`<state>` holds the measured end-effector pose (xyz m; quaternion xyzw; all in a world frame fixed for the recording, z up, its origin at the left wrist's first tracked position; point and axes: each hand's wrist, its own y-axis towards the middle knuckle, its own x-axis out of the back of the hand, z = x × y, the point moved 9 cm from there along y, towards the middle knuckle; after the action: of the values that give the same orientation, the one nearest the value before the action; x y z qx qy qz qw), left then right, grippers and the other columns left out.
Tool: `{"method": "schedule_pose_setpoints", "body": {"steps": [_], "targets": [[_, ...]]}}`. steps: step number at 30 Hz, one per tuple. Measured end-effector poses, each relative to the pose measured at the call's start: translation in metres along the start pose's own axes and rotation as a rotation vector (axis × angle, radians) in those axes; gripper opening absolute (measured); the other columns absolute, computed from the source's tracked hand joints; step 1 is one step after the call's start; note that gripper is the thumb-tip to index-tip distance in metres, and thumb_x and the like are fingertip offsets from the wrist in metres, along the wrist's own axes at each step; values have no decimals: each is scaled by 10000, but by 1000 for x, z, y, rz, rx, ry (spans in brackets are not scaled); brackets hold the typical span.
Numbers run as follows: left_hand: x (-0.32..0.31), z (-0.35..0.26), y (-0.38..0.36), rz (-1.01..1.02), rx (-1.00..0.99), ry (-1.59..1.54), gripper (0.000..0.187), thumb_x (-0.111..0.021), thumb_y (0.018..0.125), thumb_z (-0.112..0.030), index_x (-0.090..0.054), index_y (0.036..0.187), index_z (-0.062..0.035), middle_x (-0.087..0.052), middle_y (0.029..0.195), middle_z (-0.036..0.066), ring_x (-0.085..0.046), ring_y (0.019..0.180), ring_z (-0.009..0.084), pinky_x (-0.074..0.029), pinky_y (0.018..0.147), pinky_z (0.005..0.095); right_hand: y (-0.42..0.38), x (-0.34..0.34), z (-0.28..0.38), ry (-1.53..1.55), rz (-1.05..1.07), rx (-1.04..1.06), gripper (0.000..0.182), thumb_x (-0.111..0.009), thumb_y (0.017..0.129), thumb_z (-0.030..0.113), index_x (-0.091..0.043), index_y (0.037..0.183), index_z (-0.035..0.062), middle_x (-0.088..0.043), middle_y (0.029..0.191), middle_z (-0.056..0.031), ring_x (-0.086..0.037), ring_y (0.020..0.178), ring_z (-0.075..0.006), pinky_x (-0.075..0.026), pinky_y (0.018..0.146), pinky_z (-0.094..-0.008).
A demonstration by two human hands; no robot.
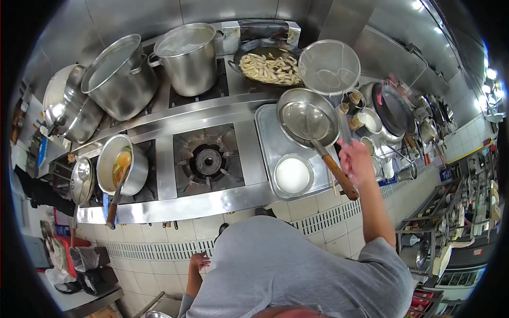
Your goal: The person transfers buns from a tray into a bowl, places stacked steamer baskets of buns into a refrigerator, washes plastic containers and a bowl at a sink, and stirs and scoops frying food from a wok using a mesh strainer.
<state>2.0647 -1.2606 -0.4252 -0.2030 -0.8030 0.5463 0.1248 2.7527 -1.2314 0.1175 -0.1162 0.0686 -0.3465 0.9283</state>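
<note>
My right hand [356, 161] is raised at the right of the stove, just beyond the wooden handle of a strainer [307, 121] that rests in a round metal pan. Its fingers are closed on a long, thin grey tool [343, 126], blurred, whose kind I cannot make out. A bowl of white powder or grains [294, 175] stands below the strainer on a metal tray [268, 143]. Low at my side hangs my left hand [199, 261], its fingers loosely apart and nothing in it.
At the back are tall stockpots [193, 66] and a wok of pale strips [269, 68], with a wire basket [330, 66] beside it. A pot with a ladle [132, 172] stands left of an unlit burner [208, 161]. Bottles and pans crowd the right. A floor drain [159, 250] runs behind me.
</note>
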Motion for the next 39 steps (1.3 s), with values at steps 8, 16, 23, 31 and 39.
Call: {"method": "schedule_pose_setpoints", "body": {"steps": [8, 16, 23, 31, 39], "targets": [[-7, 10, -14, 15, -121, -153, 424, -562, 1002, -360, -569, 1209, 11, -668, 1072, 186, -681, 842, 333, -568, 655, 464, 205, 35, 62, -610, -92, 377, 192, -542, 936, 154, -630, 837, 14, -543, 570, -55, -464, 399, -162, -373, 405, -303], [-11, 25, -62, -249, 17, -319, 432, -528, 1016, -340, -532, 1277, 4, -665, 1077, 201, -685, 858, 347, -573, 639, 472, 344, -5, 60, -1811, -160, 894, 211, -551, 863, 136, -704, 873, -9, -680, 928, -212, -682, 933, -332, -537, 841, -466], [-52, 32, -75, -143, -112, -82, 379, -537, 1014, -322, -553, 1223, -6, -667, 1035, 180, -655, 772, 300, -545, 652, 428, 330, -38, 71, -1367, -137, 777, 214, -574, 876, 156, -710, 908, -6, -682, 953, -231, -641, 978, -427, -517, 880, -479], [-56, 17, -91, -186, -217, -70, 325, -547, 1011, -310, -560, 1172, -28, -666, 957, 141, -609, 708, 254, -492, 599, 398, 277, 1, 91, -1136, -64, 635, 231, -559, 918, 179, -682, 910, -17, -640, 945, -292, -599, 958, -494, -486, 843, -532], [-15, 42, -32, -89, -73, -343, 439, -533, 1019, -313, -509, 1321, 4, -646, 1096, 195, -661, 828, 330, -560, 643, 451, 282, 2, 73, -1804, 28, 1166, 182, -574, 873, 115, -636, 780, -29, -668, 858, -213, -637, 797, -410, -504, 748, -501]]}}
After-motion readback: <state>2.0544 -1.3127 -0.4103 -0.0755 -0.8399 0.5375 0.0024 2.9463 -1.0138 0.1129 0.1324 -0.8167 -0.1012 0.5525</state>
